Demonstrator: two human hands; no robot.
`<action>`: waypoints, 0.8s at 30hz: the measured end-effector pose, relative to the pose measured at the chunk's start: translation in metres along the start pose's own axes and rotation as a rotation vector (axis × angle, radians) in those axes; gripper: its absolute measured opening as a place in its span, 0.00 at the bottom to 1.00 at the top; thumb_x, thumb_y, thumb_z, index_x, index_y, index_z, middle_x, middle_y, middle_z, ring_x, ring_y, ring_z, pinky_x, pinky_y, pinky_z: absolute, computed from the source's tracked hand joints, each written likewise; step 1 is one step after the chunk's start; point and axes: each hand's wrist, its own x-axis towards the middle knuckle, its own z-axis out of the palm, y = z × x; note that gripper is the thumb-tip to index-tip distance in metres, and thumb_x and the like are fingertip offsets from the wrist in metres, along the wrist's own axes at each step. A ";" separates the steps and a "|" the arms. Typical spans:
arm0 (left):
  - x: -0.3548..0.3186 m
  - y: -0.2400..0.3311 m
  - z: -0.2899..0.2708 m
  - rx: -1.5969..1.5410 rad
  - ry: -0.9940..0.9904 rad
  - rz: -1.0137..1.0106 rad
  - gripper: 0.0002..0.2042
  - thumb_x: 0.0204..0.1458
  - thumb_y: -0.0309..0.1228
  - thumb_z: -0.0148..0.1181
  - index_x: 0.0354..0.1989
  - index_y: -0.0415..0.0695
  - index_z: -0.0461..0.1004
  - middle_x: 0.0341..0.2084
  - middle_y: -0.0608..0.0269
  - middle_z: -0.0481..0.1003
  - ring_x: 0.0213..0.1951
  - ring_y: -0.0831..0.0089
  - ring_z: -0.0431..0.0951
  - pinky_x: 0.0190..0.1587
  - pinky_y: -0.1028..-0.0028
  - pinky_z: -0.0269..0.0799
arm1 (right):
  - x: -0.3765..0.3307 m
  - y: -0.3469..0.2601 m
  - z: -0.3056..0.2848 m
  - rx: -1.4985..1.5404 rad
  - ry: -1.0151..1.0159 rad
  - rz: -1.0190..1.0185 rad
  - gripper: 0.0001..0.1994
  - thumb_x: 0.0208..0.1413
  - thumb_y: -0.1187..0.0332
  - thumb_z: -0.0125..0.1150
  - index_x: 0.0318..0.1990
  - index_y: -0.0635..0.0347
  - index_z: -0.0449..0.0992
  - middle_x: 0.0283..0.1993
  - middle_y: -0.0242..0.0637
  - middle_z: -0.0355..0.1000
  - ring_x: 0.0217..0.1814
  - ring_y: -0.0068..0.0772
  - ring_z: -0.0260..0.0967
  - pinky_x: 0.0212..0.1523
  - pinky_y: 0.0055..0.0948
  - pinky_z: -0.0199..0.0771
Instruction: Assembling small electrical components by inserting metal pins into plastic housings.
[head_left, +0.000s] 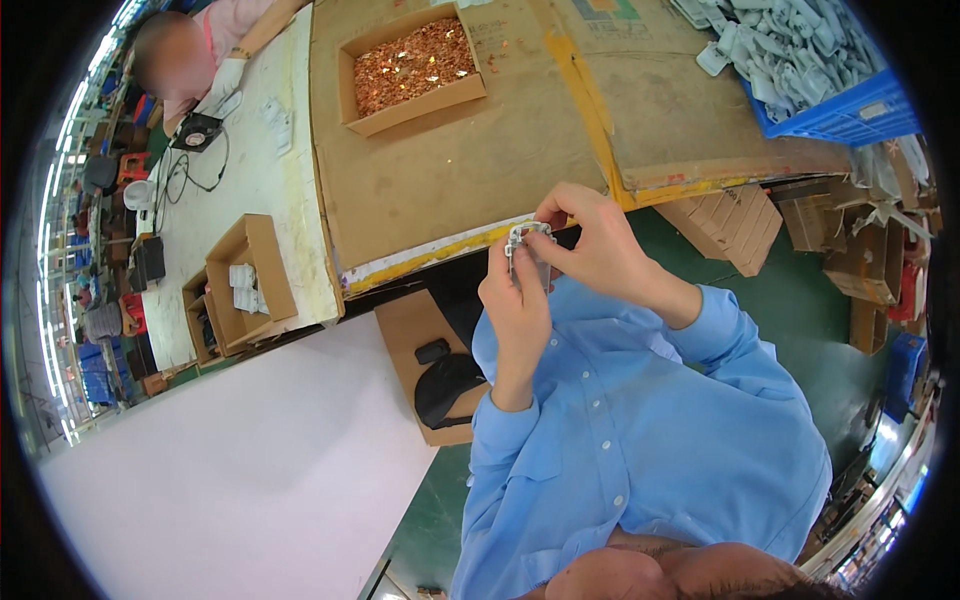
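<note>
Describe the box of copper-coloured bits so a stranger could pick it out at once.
Start at the big brown cardboard-covered table ahead of the person's raised hands. Near its far left corner sits a shallow open cardboard box, filled with small shiny copper-orange pieces. The blue crate at the far right holds pale grey plastic parts, and the open boxes on the white bench to the left hold white items; only this one glitters orange.

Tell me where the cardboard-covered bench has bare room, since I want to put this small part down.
Bare cardboard lies between the box of copper bits and the near yellow-taped edge, ahead of the left hand and right hand holding the small grey part. It is crowded at the right by the blue crate of grey parts.
</note>
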 end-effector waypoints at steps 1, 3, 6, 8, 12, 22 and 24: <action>0.000 0.001 0.000 0.001 0.003 0.002 0.11 0.63 0.29 0.44 0.44 0.35 0.71 0.24 0.62 0.75 0.23 0.81 0.73 0.26 0.79 0.68 | 0.001 0.000 -0.001 0.004 -0.022 0.008 0.08 0.47 0.72 0.66 0.31 0.64 0.71 0.28 0.39 0.69 0.30 0.34 0.68 0.33 0.30 0.70; -0.001 0.003 -0.001 -0.074 -0.005 -0.058 0.11 0.64 0.31 0.46 0.42 0.36 0.72 0.26 0.64 0.76 0.28 0.84 0.72 0.30 0.80 0.68 | 0.003 0.000 -0.003 0.010 -0.045 0.013 0.09 0.47 0.72 0.66 0.31 0.64 0.71 0.28 0.38 0.69 0.30 0.34 0.69 0.32 0.30 0.70; -0.003 0.003 -0.003 -0.110 -0.025 -0.106 0.11 0.63 0.30 0.46 0.42 0.36 0.72 0.26 0.64 0.76 0.28 0.83 0.72 0.30 0.80 0.68 | 0.002 -0.001 -0.003 0.005 -0.061 0.010 0.09 0.47 0.71 0.66 0.30 0.63 0.71 0.27 0.38 0.69 0.30 0.36 0.69 0.31 0.30 0.70; -0.002 0.005 -0.003 -0.061 -0.007 -0.061 0.11 0.63 0.30 0.46 0.42 0.36 0.72 0.26 0.63 0.76 0.28 0.83 0.72 0.30 0.79 0.68 | 0.003 -0.001 -0.002 -0.109 -0.063 -0.026 0.09 0.47 0.71 0.67 0.29 0.63 0.70 0.26 0.39 0.69 0.29 0.37 0.70 0.30 0.31 0.70; -0.002 -0.002 -0.001 -0.103 -0.023 -0.076 0.10 0.63 0.28 0.46 0.43 0.36 0.73 0.27 0.64 0.76 0.28 0.81 0.72 0.31 0.78 0.69 | 0.001 0.000 -0.002 -0.131 -0.046 -0.031 0.10 0.46 0.71 0.67 0.29 0.63 0.70 0.26 0.40 0.69 0.29 0.38 0.70 0.30 0.31 0.71; -0.001 -0.010 -0.004 -0.075 -0.071 -0.075 0.10 0.61 0.27 0.48 0.46 0.36 0.72 0.22 0.61 0.76 0.23 0.78 0.77 0.27 0.78 0.72 | 0.006 0.005 -0.007 -0.002 -0.178 0.047 0.08 0.48 0.74 0.64 0.32 0.66 0.71 0.28 0.40 0.70 0.29 0.33 0.71 0.32 0.29 0.74; -0.002 -0.011 -0.004 -0.087 -0.084 -0.090 0.10 0.61 0.27 0.48 0.46 0.36 0.72 0.22 0.61 0.76 0.23 0.77 0.78 0.27 0.78 0.73 | 0.008 0.005 -0.008 0.000 -0.210 0.072 0.09 0.48 0.74 0.65 0.32 0.66 0.71 0.28 0.41 0.71 0.29 0.34 0.71 0.32 0.29 0.74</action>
